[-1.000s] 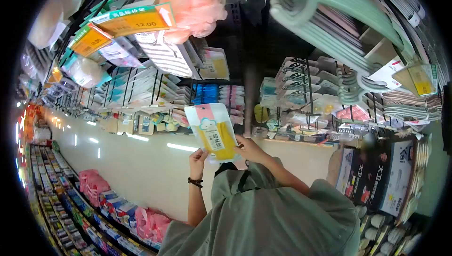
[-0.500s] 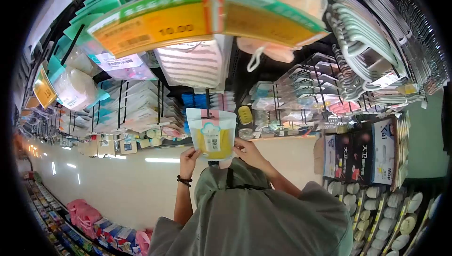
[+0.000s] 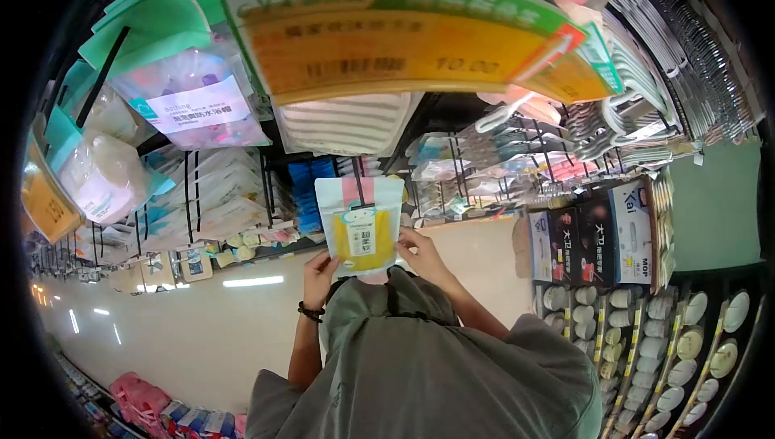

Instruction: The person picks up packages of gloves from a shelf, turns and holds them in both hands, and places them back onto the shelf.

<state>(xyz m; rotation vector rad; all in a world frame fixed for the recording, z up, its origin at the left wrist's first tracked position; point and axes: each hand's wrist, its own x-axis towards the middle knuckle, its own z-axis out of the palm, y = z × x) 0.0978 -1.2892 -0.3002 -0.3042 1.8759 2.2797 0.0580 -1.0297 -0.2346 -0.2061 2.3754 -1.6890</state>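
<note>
Pouch [image 3: 363, 233] with yellow contents, a white top, a pink stripe and a printed label is located in front of the chest, between the two hands. Its long axis runs away from the body, label side facing the wearer. Left hand [image 3: 321, 269] is narrowed, pinching the lower left edge; right hand [image 3: 421, 253] is likewise narrowed, fingers at the lower right edge, slightly farther up. Both are in contact, so neither is clearly nearer. A dark display peg [image 3: 361, 185] overlaps the pouch top; whether it passes through the packaging cannot be told. Beaded bracelet [image 3: 310, 311] noted on the left wrist. Beyond the pouch hang a striped packaged item [image 3: 343, 126] and, above it, an orange price sign [image 3: 387, 48] reading 10.00. Blue packs [image 3: 305, 197] sit just left of the pouch. Farther right stand mop boxes [image 3: 583, 237].
</note>
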